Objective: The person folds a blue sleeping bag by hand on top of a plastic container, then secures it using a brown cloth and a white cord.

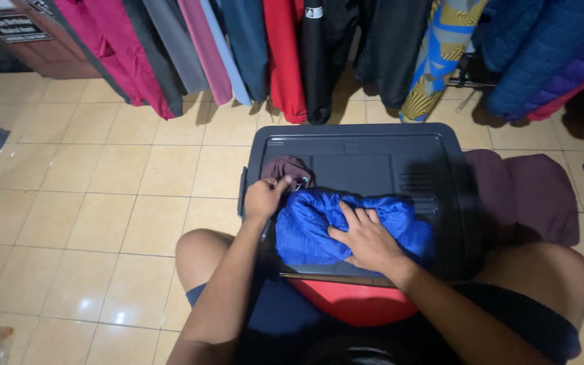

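The right hand [366, 240] presses flat, fingers spread, on the bunched blue quilted jacket [319, 226] atop the dark plastic bin lid [373, 159], while the left hand [263, 197] pinches its maroon pouch [290, 169]; stuffing appears underway, needing continued compression.

Looks like a clothing shop or rental stall: long row of hanging jackets in pink, grey, red, black and quilted blue [285, 47] packed along the top, glossy beige tiled floor [103, 223], brown wooden counter with printed signs [28, 40] in the corner.
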